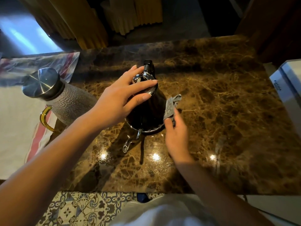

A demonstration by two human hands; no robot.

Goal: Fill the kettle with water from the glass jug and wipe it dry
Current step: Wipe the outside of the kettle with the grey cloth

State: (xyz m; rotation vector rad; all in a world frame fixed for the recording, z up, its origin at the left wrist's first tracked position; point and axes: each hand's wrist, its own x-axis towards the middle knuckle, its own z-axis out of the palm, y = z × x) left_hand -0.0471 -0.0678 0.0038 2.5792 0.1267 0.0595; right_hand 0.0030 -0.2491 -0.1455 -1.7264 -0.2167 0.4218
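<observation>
Kettle (146,110) stood mid-worktop (219,111), spout toward the near edge. Left hand (123,98) lay spread on its lid, fingers straight. Right hand (175,132) pinched the cloth (171,106) against the kettle's right flank, so it was nearer for wiping.

Jug (65,101) left of kettle (146,111)
</observation>
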